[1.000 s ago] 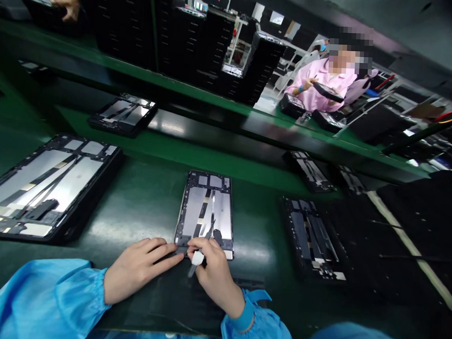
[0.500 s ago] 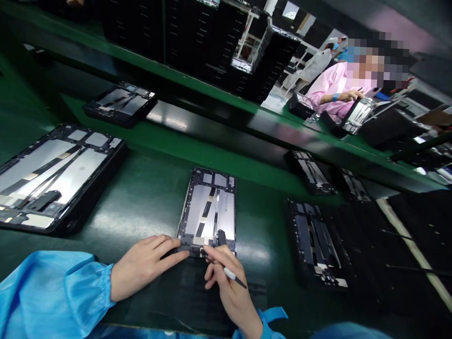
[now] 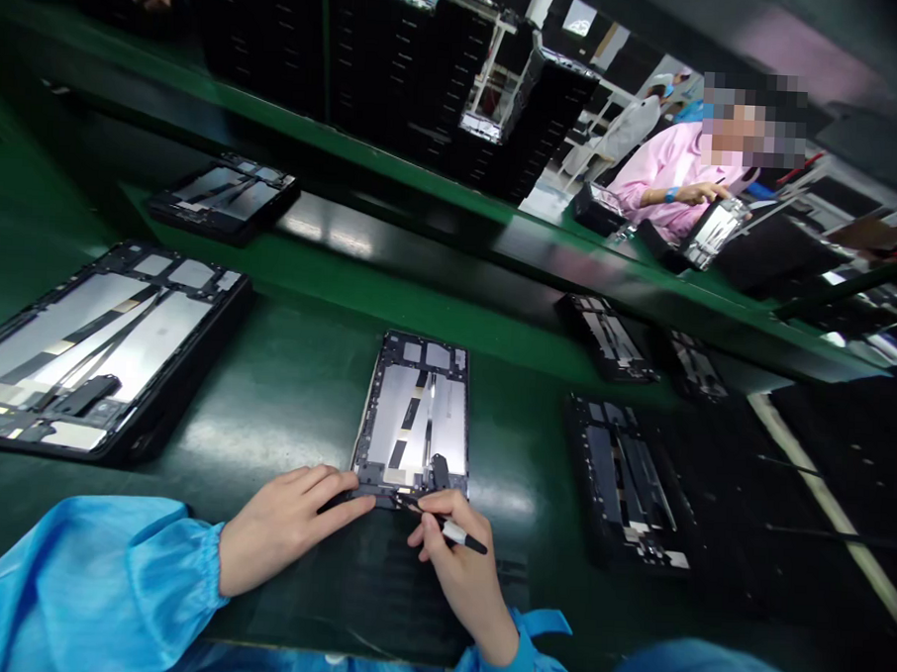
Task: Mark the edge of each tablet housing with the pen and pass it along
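Observation:
An opened tablet [image 3: 451,405] with silvery inner plates and dark flex cables lies on the green bench in front of me. My left hand [image 3: 284,522] has its fingers and thumb at the tablet's lower left corner, gripping it there. Between thumb and fingers, my right hand [image 3: 463,555] pinches a slim pen-like tool [image 3: 455,530] with a white band and a black end. The tool's dark tip reaches the tablet's lower edge, where small connectors show. Its exact contact point is too small to make out.
A larger-looking opened tablet on a black stack [image 3: 122,332] stands at left, another black stack with a tablet [image 3: 624,482] at right. Further tablets [image 3: 224,195] sit on the strip behind. Across the green shelf edge, a person in pink [image 3: 653,167] handles a device.
The tool in my right hand has shifted and lies flatter, its dark tip now visible. My left hand stays put. Tablets on the strip behind have moved slightly left.

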`<state>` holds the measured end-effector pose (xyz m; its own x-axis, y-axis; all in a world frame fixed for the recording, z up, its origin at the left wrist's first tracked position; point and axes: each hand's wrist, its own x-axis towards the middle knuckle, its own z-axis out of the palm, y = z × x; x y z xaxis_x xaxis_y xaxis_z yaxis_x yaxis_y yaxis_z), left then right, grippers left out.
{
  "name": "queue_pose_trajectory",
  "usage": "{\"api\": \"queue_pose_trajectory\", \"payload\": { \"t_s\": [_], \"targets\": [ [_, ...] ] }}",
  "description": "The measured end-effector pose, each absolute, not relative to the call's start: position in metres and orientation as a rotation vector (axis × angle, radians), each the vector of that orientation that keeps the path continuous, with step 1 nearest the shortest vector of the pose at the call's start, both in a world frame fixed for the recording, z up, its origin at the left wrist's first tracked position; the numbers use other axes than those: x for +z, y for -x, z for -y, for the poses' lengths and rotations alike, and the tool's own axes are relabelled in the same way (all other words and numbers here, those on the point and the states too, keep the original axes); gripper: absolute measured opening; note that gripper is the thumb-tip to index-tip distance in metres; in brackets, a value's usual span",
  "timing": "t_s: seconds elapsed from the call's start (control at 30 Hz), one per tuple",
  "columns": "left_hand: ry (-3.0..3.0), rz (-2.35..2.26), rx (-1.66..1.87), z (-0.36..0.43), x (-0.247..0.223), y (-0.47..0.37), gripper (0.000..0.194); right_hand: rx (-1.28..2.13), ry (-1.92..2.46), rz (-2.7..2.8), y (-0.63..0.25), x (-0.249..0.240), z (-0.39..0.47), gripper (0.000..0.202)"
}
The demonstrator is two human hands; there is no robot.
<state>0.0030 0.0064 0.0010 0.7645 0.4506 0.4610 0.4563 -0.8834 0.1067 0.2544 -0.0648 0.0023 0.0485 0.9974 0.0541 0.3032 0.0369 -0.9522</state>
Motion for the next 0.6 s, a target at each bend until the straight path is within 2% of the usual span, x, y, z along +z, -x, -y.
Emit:
{"api": "queue_pose_trajectory", "payload": {
  "t_s": [0.2, 0.33, 0.6],
  "targets": [
    [2.97, 0.718, -0.718, -0.006, -0.008, 0.008, 0.041, 1.006, 1.403, 1.304, -0.257, 0.002, 0.069, 0.029],
    [2.967, 0.706, -0.827, -0.007, -0.011, 0.012, 0.037, 1.111, 1.303, 1.421, -0.249, 0.008, 0.065, 0.022],
    [2.959, 0.69, -0.884, -0.01, -0.012, 0.009, 0.035, 1.056, 1.208, 1.593, -0.244, 0.019, 0.058, 0.012]
  ]
}}
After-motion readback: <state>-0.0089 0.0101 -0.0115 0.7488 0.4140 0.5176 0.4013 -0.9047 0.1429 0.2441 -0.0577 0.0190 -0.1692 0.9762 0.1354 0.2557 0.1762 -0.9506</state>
